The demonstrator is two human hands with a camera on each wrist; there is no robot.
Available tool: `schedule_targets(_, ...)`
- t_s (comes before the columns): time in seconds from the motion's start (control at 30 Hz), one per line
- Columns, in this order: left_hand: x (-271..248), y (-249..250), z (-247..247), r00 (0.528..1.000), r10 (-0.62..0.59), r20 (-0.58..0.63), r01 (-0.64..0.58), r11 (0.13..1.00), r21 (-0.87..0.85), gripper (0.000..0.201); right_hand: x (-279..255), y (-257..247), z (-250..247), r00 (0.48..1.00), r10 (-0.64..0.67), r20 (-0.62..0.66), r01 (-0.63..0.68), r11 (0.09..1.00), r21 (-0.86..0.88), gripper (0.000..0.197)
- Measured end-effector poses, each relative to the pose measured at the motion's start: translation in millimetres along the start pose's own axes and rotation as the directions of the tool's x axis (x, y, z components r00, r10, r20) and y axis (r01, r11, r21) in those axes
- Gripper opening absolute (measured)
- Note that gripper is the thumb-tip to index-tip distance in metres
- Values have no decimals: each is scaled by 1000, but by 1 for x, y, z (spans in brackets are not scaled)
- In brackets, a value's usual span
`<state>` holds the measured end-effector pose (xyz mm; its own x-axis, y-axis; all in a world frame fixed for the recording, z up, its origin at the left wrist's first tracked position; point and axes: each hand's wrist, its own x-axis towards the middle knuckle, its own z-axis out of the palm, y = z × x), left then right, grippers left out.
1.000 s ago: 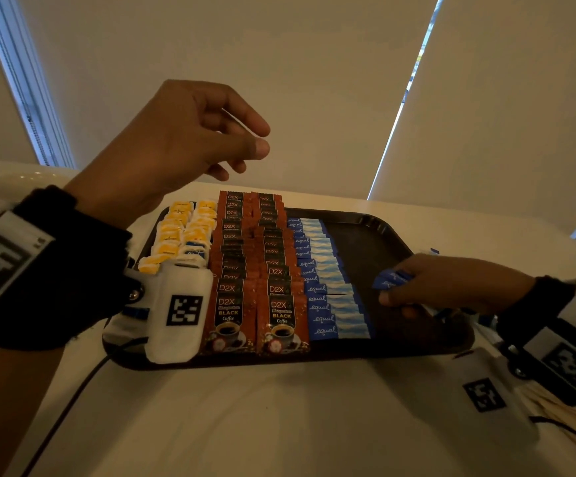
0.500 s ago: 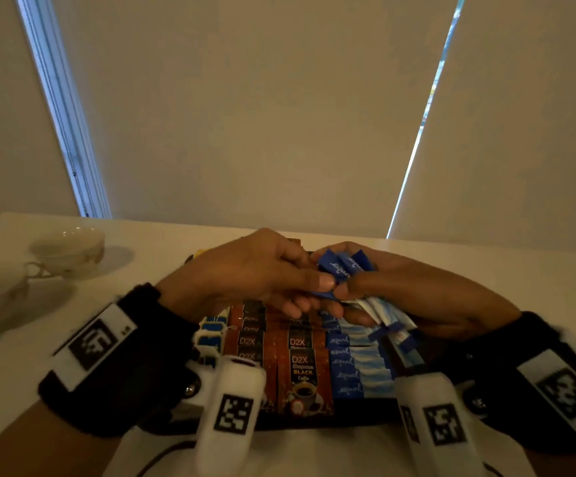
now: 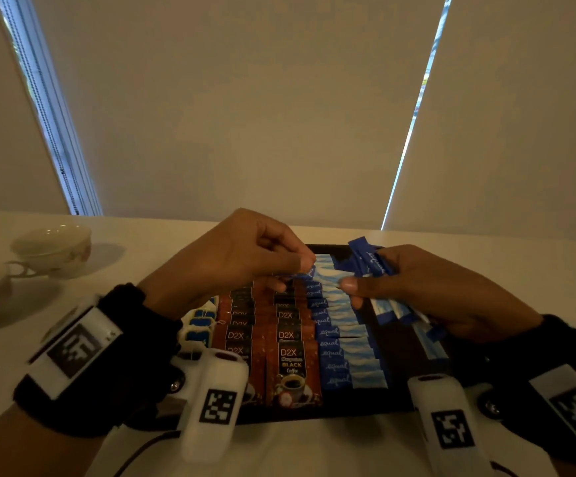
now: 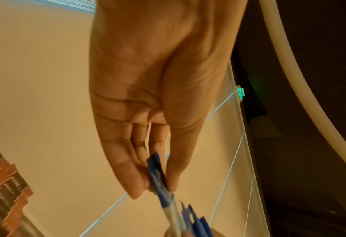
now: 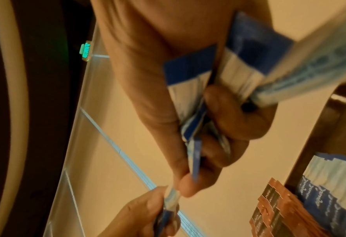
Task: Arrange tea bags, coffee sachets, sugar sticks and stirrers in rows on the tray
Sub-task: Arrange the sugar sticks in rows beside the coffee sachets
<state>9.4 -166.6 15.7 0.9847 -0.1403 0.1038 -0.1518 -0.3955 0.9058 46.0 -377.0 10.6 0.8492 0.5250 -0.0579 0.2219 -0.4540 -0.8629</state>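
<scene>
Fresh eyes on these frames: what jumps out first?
Both hands meet over the dark tray: the left hand pinches one blue sugar stick, while the right hand grips a fanned bundle of sugar sticks. Below them run neat rows: brown coffee sachets mid-tray, a blue row of sugar sticks beside them. Two teacups sit far left.

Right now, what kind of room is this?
Probably a hotel or office refreshment spot. A dark tray holds rows of coffee sachets and sugar sticks, teacups wait on the white table, and a green exit sign glows nearby.
</scene>
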Motion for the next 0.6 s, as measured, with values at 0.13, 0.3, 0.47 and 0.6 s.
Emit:
schedule_targets(0.13, -2, 3, 9, 999, 19, 26, -18, 1000, -19, 14, -2, -3, 7, 997, 26, -70, -28, 999, -39, 21)
schedule_targets(0.3, -5, 6, 4, 999, 32, 17, -32, 999, 6, 15, -9, -4, 5, 991, 81, -103, -82, 997, -8, 24)
schedule_targets(0.47, -5, 7, 0, 1000, 12, -17, -12, 1000, 18, 12, -19, 1, -8, 980, 176, -97, -180, 983, -30, 24)
schedule_targets(0.6, -9, 12, -2, 998, 42, -52, -41, 999, 10, 14, -32, 13, -19, 962, 263, -67, -268, 961, -72, 20)
